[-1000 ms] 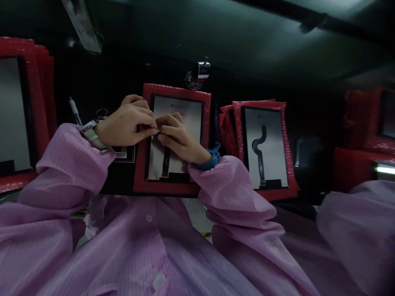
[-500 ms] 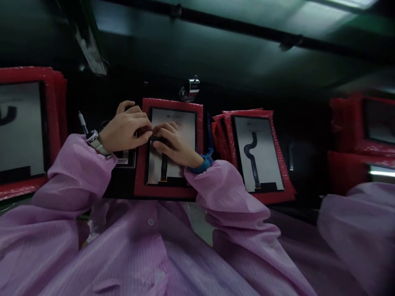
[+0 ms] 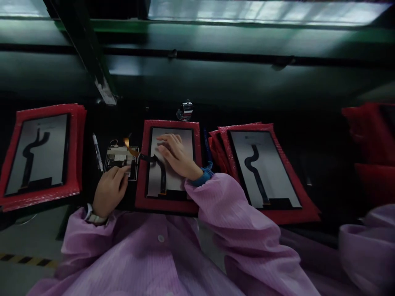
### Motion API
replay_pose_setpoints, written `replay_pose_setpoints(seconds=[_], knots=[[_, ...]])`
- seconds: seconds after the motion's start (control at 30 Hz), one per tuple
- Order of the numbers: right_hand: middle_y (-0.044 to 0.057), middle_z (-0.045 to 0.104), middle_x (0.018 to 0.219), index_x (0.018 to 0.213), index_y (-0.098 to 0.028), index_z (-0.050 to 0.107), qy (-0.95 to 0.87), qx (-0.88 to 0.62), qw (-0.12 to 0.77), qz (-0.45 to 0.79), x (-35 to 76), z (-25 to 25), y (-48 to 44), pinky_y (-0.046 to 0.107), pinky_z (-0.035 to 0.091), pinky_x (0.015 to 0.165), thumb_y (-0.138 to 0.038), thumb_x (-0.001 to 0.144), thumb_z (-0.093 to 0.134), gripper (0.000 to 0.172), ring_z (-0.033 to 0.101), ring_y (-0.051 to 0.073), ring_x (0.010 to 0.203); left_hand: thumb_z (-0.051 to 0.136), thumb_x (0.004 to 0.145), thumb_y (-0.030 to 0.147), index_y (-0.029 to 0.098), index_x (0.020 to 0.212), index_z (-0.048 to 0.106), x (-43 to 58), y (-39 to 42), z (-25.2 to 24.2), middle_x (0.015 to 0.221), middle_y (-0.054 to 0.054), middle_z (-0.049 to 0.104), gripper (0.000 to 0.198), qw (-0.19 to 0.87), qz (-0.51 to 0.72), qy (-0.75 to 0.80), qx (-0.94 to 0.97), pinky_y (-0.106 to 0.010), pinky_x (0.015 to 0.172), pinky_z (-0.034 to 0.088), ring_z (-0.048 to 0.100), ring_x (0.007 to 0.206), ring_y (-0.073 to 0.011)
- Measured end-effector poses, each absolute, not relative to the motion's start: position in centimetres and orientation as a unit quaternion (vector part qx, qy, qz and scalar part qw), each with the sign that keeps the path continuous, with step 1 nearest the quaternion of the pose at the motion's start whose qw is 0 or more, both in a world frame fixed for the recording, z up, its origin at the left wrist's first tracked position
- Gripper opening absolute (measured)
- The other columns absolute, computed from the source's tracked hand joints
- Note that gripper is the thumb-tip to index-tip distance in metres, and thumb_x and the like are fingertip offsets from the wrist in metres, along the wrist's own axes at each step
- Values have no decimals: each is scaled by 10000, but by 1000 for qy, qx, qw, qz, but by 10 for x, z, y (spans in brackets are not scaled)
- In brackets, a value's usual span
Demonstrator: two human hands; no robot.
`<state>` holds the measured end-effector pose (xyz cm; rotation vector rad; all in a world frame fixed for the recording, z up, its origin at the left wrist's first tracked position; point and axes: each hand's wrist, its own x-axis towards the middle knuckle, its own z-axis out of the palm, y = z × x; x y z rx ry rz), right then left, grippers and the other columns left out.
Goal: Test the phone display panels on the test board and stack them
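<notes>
In front of me a display panel lies face down on a red bubble-wrap pouch. A black flex cable runs up from its lower edge, then bends left toward a small circuit board. The cable's orange end sticks up over the board. My left hand rests at the board's lower edge, index finger stretched onto it and thumb apart; I see nothing held. My right hand lies on the panel's back with fingers extended, beside the cable, holding nothing.
A stack of red pouches with a panel stands on the left, another panel on pouches at the right. A white pen lies left of the board. A metal tally counter stands behind. A co-worker's sleeve shows at right.
My left hand has moved from the cable above the panel down and left to the circuit board. The cable now shows, bent toward the board. My right hand stays on the panel, fingers straighter.
</notes>
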<state>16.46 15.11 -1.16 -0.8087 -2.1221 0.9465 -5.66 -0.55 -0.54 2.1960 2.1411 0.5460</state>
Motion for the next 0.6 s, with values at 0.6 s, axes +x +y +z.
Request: replay_pose_setpoints(seconds=[0.6], knots=[[124,612,1234,1135,-205,607,-808,-372,375,260,163,-8,153,527,428,1076,-270,1013,457,205,473,299,1183,381,981,98,230,1376,643,-47,-4,-9,845,-79,589,492,-91,30,678,729,-388,704,461,579,768,-254]])
